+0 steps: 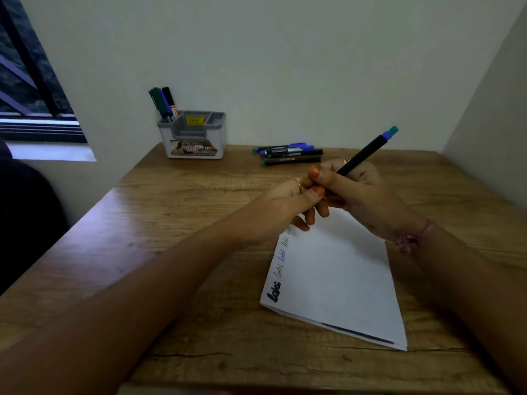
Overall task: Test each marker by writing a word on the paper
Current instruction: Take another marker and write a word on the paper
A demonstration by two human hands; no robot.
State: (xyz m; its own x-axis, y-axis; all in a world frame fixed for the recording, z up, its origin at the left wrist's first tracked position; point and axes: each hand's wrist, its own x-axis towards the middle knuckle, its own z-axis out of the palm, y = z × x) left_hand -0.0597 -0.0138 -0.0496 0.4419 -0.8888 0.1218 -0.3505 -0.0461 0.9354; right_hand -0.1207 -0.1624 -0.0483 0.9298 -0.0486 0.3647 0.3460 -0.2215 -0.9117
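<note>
We are gripping a marker [360, 153] with right hand [368, 195] fingers, left hand [291, 205] fingers pinching its lower end, frame centre, above paper [336, 277].

A wooden counter [176, 240] fills the lower view, set into a corner of pale walls [285, 52]. At its far edge stands a grey organiser [194, 138] bearing a yellow sticker. A dark-framed window [31, 89] sits at the upper left.
</note>
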